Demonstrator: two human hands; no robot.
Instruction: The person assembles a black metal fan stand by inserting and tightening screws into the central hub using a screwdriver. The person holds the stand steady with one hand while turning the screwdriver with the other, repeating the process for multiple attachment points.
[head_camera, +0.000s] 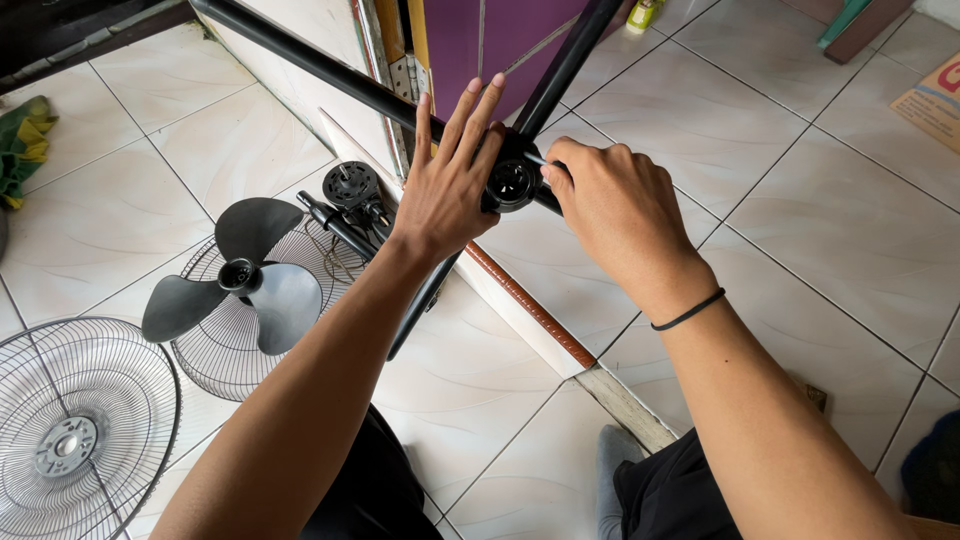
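Fingers of left hand (447, 195) spread flat on black cross base (512, 180) — right hand (610, 205) fingers pinched at its hub.

Tiled floor (820, 230) carries two wire fan grilles (75, 430), black fan blade (245, 275).

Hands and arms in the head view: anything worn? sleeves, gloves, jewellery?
Both hands are bare, no gloves: left hand, right hand. Forearms are uncovered with no sleeves in view. The only item worn is a thin black band around the right wrist. No rings or watch visible.
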